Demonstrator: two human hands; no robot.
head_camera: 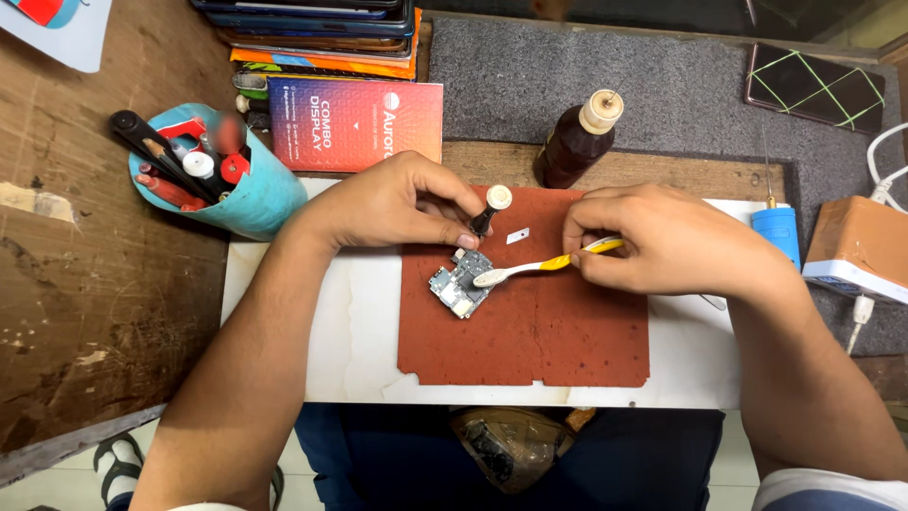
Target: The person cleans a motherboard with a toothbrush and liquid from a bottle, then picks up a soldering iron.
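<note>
A worn wooden bench (pixel 95 284) carries a white slab (pixel 322 331), perhaps marble, and a grey mat (pixel 662 95).

Mat (pixel 530 350) lies on white slab (pixel 312 331), slab on wooden bench (pixel 85 284). Circuit board (pixel 461 284) sits on mat, left of middle. Toothbrush (pixel 539 267) head rests on board, handle runs right into right hand (pixel 662 241). Left hand (pixel 397 203) sits behind board, pinching small tool (pixel 490 210) just behind it. Small chip (pixel 517 236) on mat between hands. Bottle (pixel 577 142) behind mat. Cup of tools (pixel 236 189) left of left hand. Boxed pack (pixel 355 123) behind left hand, stack of books (pixel 322 38) behind that. Charger box (pixel 856 251) far right.
</note>
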